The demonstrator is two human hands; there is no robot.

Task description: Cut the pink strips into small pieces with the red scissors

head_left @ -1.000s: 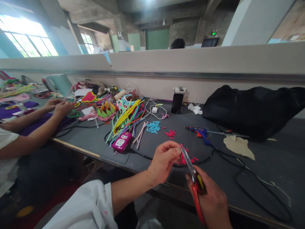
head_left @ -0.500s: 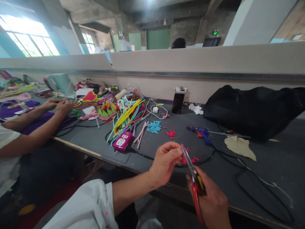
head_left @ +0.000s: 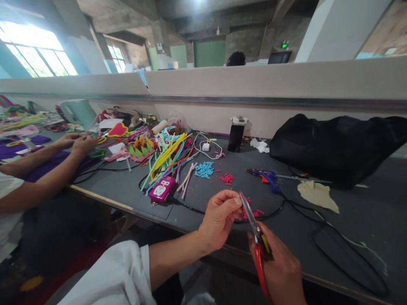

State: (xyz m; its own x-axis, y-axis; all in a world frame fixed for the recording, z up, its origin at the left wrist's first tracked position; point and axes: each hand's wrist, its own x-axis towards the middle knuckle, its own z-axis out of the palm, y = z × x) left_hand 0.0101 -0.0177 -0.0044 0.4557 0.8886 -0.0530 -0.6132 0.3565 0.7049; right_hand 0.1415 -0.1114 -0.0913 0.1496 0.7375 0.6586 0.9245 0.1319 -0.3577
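My right hand is closed round the red handles of a pair of scissors. The blades point up and away, nearly together, their tips beside the fingertips of my left hand. Thumb and forefinger of that hand are pinched; a trace of pink shows by the blade tips, but what the fingers hold is too small to make out. Short red pieces lie on the table just behind the blades. Farther back are a small heap of red pieces and a heap of blue pieces.
A bundle of coloured pipe cleaners lies left, behind a purple box with a cable. A blue glue gun, a beige scrap and a black bag are right. A bottle stands behind. Another person's hands work at far left.
The view has shifted slightly. Both hands keep almost the same pose, and the scissor blades stay by the left fingertips.
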